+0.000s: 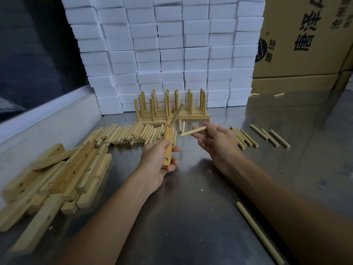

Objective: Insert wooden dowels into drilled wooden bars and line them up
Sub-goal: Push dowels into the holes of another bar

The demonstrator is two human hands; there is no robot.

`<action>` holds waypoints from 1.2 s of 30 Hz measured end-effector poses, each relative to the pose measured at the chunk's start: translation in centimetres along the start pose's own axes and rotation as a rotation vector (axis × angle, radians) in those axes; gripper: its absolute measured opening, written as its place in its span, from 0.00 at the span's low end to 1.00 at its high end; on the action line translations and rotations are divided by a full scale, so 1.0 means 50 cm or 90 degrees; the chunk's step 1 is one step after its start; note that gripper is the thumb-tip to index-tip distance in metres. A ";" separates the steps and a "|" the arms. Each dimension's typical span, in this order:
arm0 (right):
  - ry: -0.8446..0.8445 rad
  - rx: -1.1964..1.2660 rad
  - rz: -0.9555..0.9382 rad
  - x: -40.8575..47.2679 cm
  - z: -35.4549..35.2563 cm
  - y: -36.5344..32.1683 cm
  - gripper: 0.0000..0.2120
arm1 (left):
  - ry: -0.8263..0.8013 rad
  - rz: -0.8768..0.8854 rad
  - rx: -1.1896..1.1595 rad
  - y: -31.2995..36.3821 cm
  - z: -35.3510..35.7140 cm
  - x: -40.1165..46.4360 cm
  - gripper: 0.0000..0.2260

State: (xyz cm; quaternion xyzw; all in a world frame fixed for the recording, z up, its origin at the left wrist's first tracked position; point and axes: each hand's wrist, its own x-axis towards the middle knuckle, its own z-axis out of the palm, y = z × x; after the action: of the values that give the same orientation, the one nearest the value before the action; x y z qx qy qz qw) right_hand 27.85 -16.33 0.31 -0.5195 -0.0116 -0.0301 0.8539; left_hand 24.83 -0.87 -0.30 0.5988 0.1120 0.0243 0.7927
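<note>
Head view, from the left: a loose heap of pale rectangular wooden bars with drilled holes (pixel 57 175) lies on the grey metal tabletop (pixel 191 188), some stacked crosswise. Behind and to the right of it, a row of short round light-wood dowels (pixel 126 133) lies side by side. Farther back, against a wall of stacked white foam blocks (pixel 172 54), finished bars with upright dowels (pixel 170 109) stand close together in a line.

At centre, the left forearm reaches forward from the lower edge, and the left hand (pixel 159 159) grips a single drilled wooden bar (pixel 168 148) lifted off the tabletop, its long axis pointing away, fingers curled round its near end with an open hole showing just above them. A tilted dowel (pixel 176 115) stands in the bar's far end, leaning to the right.

Just right of that, apart from the bar, the right hand (pixel 215 140) pinches a second loose dowel (pixel 193 131) between thumb and fingertips, held nearly level with its free end pointing left toward the bar. The right forearm crosses in from the lower right corner.

Beyond the right hand, scattered dowels (pixel 267 135) lie on the tabletop, and one long dowel (pixel 257 232) lies near the front edge. Brown printed cardboard boxes (pixel 305 44) stand at the back right.
</note>
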 end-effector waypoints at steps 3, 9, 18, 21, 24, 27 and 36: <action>-0.019 -0.009 -0.010 -0.001 0.005 0.005 0.10 | -0.016 0.005 -0.001 -0.001 0.003 -0.003 0.07; -0.032 -0.108 -0.086 -0.002 0.011 0.014 0.11 | -0.045 0.011 0.004 -0.005 0.009 -0.007 0.07; -0.044 -0.229 -0.232 -0.014 0.023 0.012 0.11 | -0.063 0.004 -0.002 -0.006 0.009 -0.009 0.08; -0.051 -0.263 -0.277 -0.015 0.025 0.014 0.10 | -0.069 0.005 -0.006 -0.007 0.007 -0.009 0.10; -0.065 -0.312 -0.334 -0.015 0.024 0.016 0.08 | -0.073 0.007 -0.008 -0.008 0.008 -0.010 0.10; -0.100 -0.390 -0.413 -0.016 0.025 0.019 0.05 | -0.072 0.006 -0.006 -0.008 0.008 -0.009 0.10; -0.126 -0.449 -0.461 -0.014 0.024 0.017 0.07 | -0.086 0.019 0.018 -0.012 0.006 -0.007 0.07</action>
State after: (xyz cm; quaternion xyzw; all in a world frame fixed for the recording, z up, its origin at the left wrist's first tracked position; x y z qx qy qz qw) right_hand 27.22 -14.84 0.07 -0.7390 -0.2607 -0.2765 0.5563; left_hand 24.48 -1.40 -0.75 0.6120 0.0498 -0.0058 0.7893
